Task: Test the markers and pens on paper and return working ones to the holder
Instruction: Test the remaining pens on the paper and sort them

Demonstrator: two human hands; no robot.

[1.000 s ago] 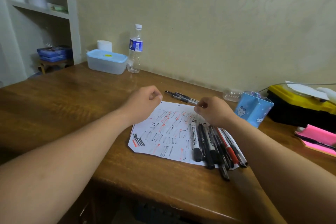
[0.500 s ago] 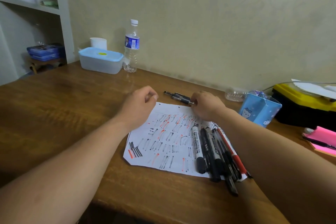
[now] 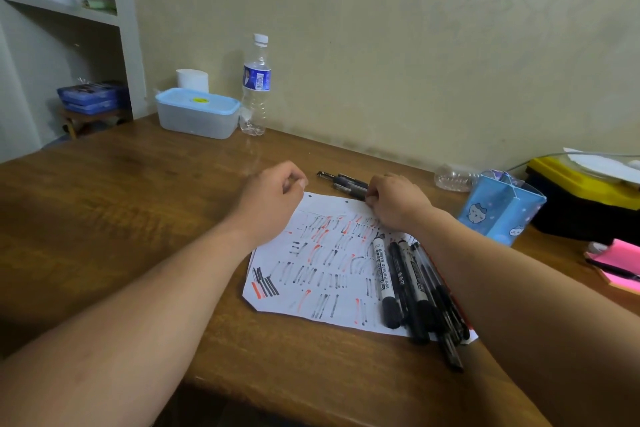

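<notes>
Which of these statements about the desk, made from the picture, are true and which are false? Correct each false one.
1. Markers lie on the paper. True.
2. The paper is blank. False: black and red strokes cover it.
3. The water bottle stands upright by the wall. True.
4. The blue holder stands left of the paper. False: the blue holder stands to its right.

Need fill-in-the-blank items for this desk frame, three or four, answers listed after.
The paper carries test strokes in black and ___.
The nearest marker is labelled WHITEBOARD ___.
The plastic box beside the water bottle has a ___ lid.
The blue paper bag stands to the ___ of the paper.
Missing: red; MARKER; blue; right
</notes>
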